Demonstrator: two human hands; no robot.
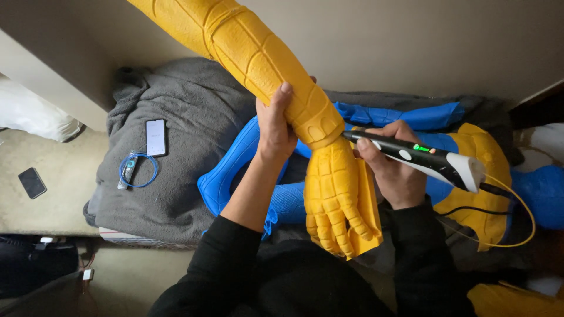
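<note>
A long yellow plastic armour arm with a gauntlet hand runs from the top left down to the middle. My left hand grips it at the wrist joint. My right hand holds a black and white pen-shaped tool with a green light; its tip touches the joint between forearm and gauntlet. A yellow filament and a black cable trail from the pen's rear end.
Blue armour pieces and a yellow piece lie on a grey blanket. A phone and a coiled blue cable rest on the blanket. Another dark phone lies on the floor at left.
</note>
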